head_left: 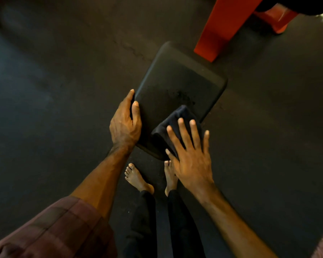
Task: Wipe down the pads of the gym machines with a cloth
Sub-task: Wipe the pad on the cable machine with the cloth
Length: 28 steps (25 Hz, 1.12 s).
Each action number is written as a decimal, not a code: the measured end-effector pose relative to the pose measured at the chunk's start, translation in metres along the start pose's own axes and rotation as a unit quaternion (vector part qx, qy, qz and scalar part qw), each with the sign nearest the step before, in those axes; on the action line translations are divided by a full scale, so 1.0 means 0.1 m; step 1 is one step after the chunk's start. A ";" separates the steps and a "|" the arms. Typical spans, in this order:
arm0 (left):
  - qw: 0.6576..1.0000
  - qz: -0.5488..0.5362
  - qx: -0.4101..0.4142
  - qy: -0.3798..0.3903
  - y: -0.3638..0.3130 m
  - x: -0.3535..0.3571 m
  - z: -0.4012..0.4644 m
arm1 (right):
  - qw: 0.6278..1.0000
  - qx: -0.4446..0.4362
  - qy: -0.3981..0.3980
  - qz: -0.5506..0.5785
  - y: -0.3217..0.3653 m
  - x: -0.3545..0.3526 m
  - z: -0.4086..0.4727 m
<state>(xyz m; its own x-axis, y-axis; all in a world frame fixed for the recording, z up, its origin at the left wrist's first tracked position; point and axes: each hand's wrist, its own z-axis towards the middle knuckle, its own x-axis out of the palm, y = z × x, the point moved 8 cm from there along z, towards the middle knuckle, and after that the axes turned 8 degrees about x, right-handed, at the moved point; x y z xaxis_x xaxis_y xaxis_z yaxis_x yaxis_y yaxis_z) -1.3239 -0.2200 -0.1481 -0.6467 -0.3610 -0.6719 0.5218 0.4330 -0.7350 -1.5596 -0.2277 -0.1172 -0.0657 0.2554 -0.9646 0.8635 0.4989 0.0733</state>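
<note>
I see a matte black rounded-rectangle pad (177,86) above the dark rubbery floor (63,71). My left hand (125,123) curls round its near-left edge. My right hand (190,155), fingers spread flat, presses a bunched dark soft cloth (168,127) on the pad's near corner.

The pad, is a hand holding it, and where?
Yes. The left hand grips the pad by its left edge; the right hand presses the cloth flat.
</note>
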 end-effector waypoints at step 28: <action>0.999 0.035 0.033 -0.011 -0.01 0.01 0.04 | 0.997 0.054 -0.048 -0.010 -0.09 -0.20 0.79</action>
<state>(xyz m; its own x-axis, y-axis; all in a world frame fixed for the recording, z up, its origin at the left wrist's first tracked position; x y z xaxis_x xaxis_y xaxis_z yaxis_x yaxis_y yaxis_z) -1.3224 -0.2237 -0.1484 -0.5953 -0.3497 -0.7234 0.6018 0.4026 -0.6898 -1.5264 -0.3023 -0.1186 -0.0396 0.1637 -0.9857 0.9118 0.4095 0.0314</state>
